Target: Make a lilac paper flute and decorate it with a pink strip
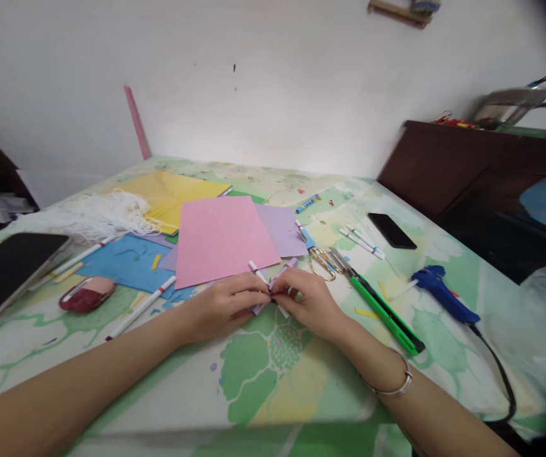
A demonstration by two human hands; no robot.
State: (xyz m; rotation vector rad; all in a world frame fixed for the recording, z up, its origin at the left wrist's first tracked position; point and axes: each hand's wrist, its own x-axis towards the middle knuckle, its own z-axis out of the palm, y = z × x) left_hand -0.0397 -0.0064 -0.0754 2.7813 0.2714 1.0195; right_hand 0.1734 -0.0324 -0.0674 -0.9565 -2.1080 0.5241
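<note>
My left hand (218, 306) and my right hand (309, 301) meet over the front of the table, fingertips pinched together. Between them is a thin white stick (257, 270) with a dark band, crossed by a light purple paper strip (286, 269). Both hands grip this crossed piece; its middle is mostly covered by my fingers, where something small and dark shows. Just behind lies a sheet of pink paper (225, 238). Gold-handled scissors (323, 263) and a green utility knife (384, 308) rest to the right of my right hand.
A blue glue gun (446, 295) with a black cord and a black phone (391, 230) lie at right. Leftward are blue paper (123, 260), a dark red case (87, 294), a larger phone (9, 270), white strings (87, 216) and yellow sheets (182, 190). White sticks (363, 243) lie beyond the knife.
</note>
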